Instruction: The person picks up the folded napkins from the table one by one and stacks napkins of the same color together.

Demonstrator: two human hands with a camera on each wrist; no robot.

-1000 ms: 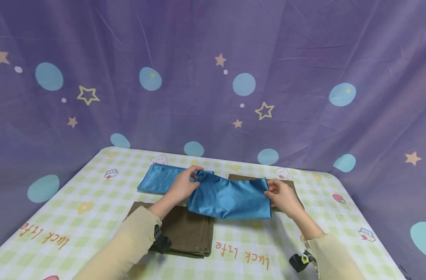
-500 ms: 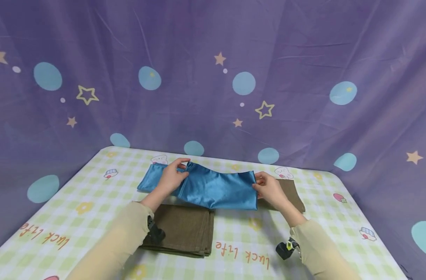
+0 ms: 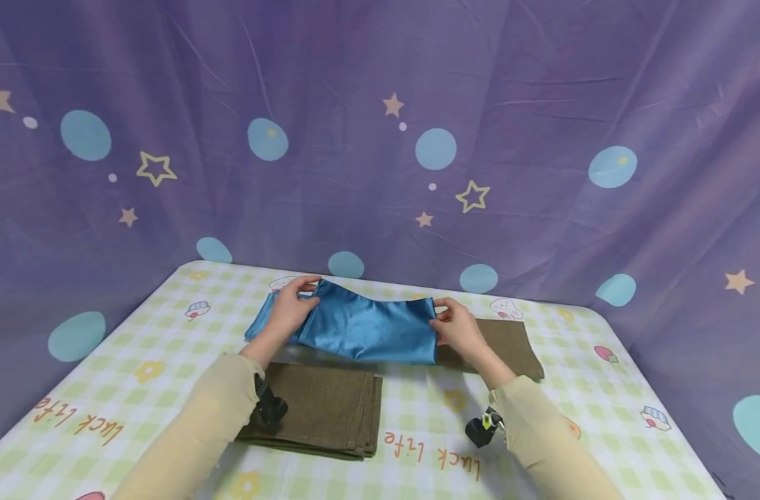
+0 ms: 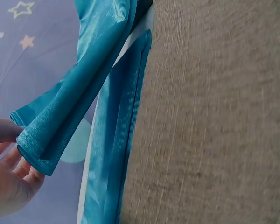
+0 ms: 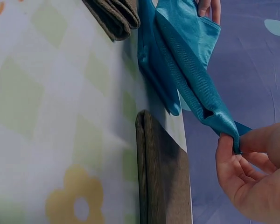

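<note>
A shiny blue folded cloth [image 3: 373, 326] is held up by its two ends, sagging a little in the middle. My left hand [image 3: 290, 305] pinches its left end; in the left wrist view the folded layers show between thumb and fingers. At the other end my right hand [image 3: 459, 326] grips a corner between thumb and fingertips, as the right wrist view shows. Beneath the held cloth lies a second blue folded cloth [image 4: 114, 154], mostly hidden in the head view. To the right, a brown folded cloth [image 3: 511, 344] is partly covered by the held cloth and right hand.
A thicker stack of brown folded cloth [image 3: 320, 410] lies nearer the person, left of centre. Everything rests on a table with a green-and-white checked tablecloth [image 3: 604, 417]. A purple curtain [image 3: 355, 83] with stars and dots hangs behind the table.
Both hands have moved left and farther from the person, carrying the blue cloth over the other blue cloth. More of the right brown cloth and the near brown stack now shows.
</note>
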